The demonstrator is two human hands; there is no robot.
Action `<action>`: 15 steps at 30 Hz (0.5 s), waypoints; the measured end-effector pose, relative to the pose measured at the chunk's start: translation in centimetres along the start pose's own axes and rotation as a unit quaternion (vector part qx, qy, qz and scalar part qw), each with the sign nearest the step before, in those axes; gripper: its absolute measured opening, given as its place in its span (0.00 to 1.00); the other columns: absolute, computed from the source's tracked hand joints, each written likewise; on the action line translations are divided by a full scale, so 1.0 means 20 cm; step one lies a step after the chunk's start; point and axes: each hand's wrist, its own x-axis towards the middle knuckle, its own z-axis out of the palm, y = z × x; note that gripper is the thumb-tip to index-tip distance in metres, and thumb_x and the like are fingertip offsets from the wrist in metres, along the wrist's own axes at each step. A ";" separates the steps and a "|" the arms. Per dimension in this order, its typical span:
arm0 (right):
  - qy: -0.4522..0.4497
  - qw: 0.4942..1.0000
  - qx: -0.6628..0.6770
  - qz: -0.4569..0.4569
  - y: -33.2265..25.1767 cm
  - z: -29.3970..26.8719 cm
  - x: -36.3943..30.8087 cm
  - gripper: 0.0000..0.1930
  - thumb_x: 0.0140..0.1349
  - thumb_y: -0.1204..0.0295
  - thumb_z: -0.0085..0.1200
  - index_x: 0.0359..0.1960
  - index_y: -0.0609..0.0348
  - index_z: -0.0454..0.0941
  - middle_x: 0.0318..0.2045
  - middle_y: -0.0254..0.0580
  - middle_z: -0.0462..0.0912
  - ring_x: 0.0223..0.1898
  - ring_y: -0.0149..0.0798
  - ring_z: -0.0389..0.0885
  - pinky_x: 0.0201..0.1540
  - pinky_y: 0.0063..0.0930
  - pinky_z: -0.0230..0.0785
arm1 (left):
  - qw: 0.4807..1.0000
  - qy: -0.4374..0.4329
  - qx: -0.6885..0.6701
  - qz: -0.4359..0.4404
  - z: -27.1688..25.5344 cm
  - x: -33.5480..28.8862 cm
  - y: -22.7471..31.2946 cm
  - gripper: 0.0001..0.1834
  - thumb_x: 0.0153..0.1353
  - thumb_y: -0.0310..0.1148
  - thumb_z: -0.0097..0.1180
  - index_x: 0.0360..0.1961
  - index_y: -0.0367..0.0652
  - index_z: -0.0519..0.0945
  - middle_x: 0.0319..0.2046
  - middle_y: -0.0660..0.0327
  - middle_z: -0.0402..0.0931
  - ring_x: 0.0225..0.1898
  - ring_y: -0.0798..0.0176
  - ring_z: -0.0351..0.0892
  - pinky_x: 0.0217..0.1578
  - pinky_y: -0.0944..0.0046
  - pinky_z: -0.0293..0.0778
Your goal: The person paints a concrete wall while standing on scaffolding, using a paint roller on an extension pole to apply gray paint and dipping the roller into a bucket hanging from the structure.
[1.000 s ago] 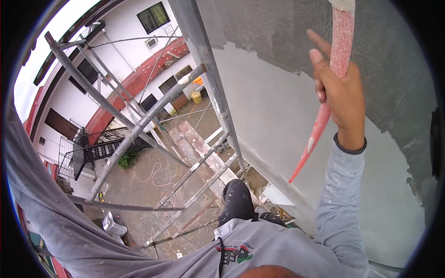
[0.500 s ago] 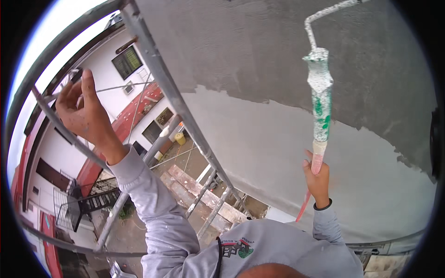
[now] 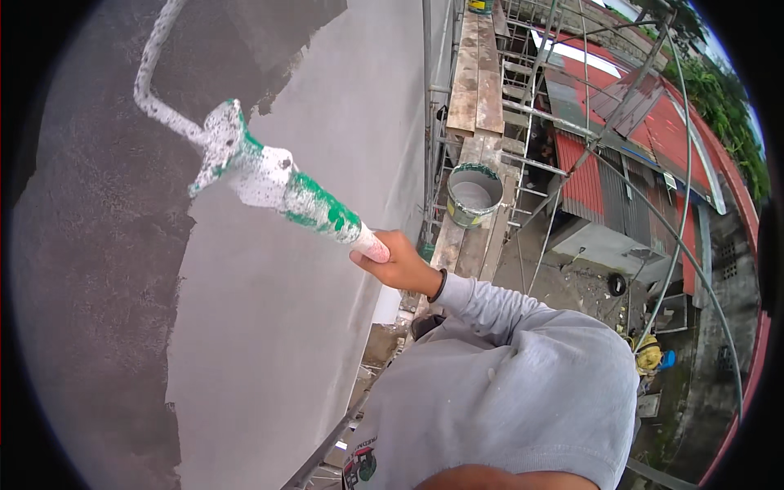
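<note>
My right hand [image 3: 400,263] is closed around the handle of a paint roller [image 3: 322,207], just below its paint-crusted green and white grip. The bent, speckled metal frame of the roller runs up out of view, so its roller sleeve is hidden. Behind it stands a wall, dark grey plaster [image 3: 98,286] on the left and a lighter coated area [image 3: 253,343] with a ragged edge. Beyond my hand, a bucket [image 3: 467,217] of pale grey paint sits on the scaffold planks. My left hand is out of view.
Wooden planks [image 3: 463,90] lead away along the wall, with another paint container [image 3: 480,6] at the far end. Scaffold tubes [image 3: 608,135] cross on the right. Below are red metal roofs [image 3: 576,90], a tyre [image 3: 616,284] and a yellow object [image 3: 648,353] on the ground.
My view has swung to the right, bringing the planks and bucket into sight. My left hand, raised by the scaffold tubes before, has left view. My right hand still grips the roller, now slanting up-left.
</note>
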 end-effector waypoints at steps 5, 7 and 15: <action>0.248 0.967 -0.056 0.017 0.12 -0.36 -0.14 0.10 0.63 0.70 0.57 0.42 0.62 0.82 0.23 0.29 0.77 0.26 0.24 0.71 0.32 0.24 0.65 | 0.991 -0.103 -0.081 0.022 0.21 -0.29 0.15 0.31 0.53 0.43 0.65 0.53 0.33 0.75 0.43 0.41 0.78 0.39 0.45 0.80 0.37 0.46 0.79; 0.328 0.938 -0.107 -0.031 0.19 -0.53 -0.18 0.10 0.65 0.69 0.56 0.38 0.64 0.84 0.21 0.26 0.75 0.23 0.22 0.70 0.26 0.21 0.62 | 0.984 -0.132 -0.110 0.047 0.28 -0.38 0.18 0.30 0.54 0.42 0.64 0.53 0.33 0.75 0.44 0.41 0.77 0.40 0.45 0.80 0.38 0.46 0.79; 0.527 0.829 -0.188 0.017 0.27 -1.09 -0.46 0.13 0.64 0.65 0.60 0.35 0.66 0.83 0.17 0.26 0.74 0.18 0.20 0.68 0.21 0.19 0.60 | 0.955 -0.172 -0.233 0.057 0.43 -0.73 0.37 0.27 0.58 0.39 0.61 0.54 0.32 0.74 0.47 0.43 0.76 0.45 0.44 0.79 0.44 0.47 0.78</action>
